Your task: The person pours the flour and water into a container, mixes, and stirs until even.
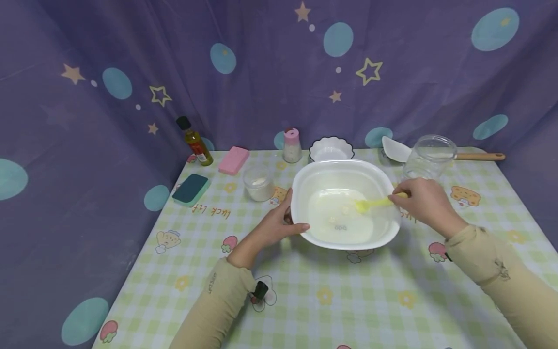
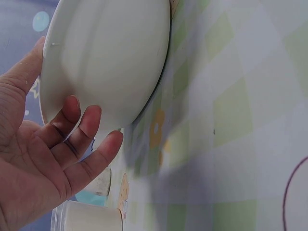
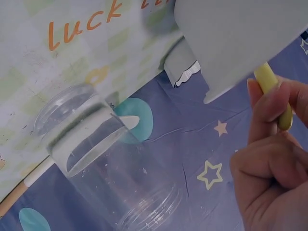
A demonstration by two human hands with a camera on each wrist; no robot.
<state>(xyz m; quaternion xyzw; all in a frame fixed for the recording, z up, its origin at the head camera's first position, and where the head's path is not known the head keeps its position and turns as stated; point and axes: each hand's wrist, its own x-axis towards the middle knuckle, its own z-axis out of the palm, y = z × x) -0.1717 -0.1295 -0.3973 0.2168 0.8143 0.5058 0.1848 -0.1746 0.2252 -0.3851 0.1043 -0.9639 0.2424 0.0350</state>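
A white basin with a pale, milky liquid in its bottom is at the middle of the table. My left hand holds its left side, the thumb over the rim. In the left wrist view, the fingers of the left hand bend beneath the rim, beside the outer wall. My right hand pinches the handle of a small yellow utensil over the basin's right rim. The utensil's head lies in the liquid, too blurred to tell its kind. The right wrist view shows the handle end between thumb and fingers.
Behind the right hand stand a clear glass jar and a white spatula with a wooden handle. A scalloped bowl, pink-topped shaker, jar of white powder, pink sponge, green sponge and oil bottle stand farther left.
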